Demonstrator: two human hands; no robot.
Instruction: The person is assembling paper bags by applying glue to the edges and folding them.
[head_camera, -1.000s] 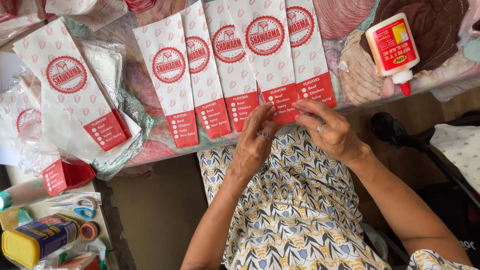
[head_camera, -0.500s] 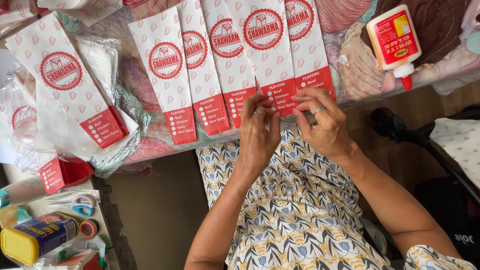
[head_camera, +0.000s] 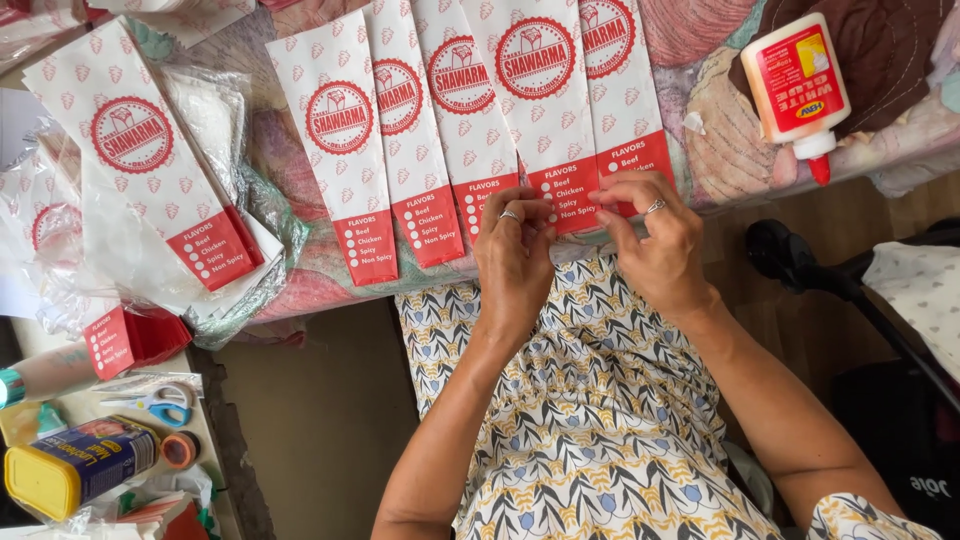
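Quilted table edge (head_camera: 720, 170); both hands' fingers (head_camera: 528, 212) pinching paper sleeve (head_camera: 548, 110) red end, long axis away-to-near.

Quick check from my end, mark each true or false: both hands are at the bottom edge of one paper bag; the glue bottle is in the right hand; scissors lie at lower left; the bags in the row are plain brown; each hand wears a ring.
1. Both the left hand and right hand are at the red bottom edge of one paper bag. True.
2. The glue bottle is in the right hand. False: it lies on the quilt, untouched.
3. Scissors lie at lower left. True.
4. The bags are plain brown. False: white with red print.
5. Each hand wears a ring. True.
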